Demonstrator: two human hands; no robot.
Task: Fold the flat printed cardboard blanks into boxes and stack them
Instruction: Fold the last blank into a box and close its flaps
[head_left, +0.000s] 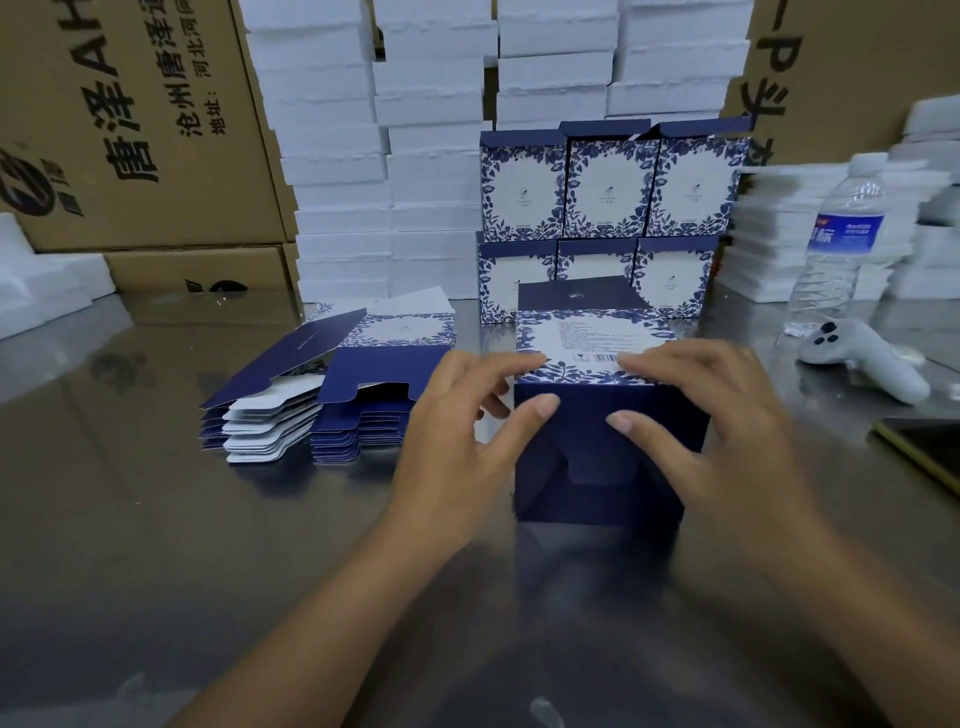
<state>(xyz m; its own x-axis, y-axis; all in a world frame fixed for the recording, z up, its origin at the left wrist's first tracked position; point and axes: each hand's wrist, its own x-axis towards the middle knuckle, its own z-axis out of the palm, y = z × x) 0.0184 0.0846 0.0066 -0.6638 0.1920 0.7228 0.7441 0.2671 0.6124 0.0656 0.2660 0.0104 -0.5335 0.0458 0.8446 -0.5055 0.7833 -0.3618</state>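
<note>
A half-folded navy cardboard box (597, 457) with blue floral print stands on the shiny metal table (156, 519), before a two-tier stack of finished floral boxes (608, 202); the left hand (457, 436) and right hand (717, 436) both pinch its upper front edge, thumbs on the navy face. Flat navy-and-white blanks (332, 405) lie piled to its left.

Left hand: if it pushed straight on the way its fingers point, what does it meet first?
The half-folded box: the left hand grips its upper-left corner now. Behind that, probably the stacked boxes; depth unclear.
</note>
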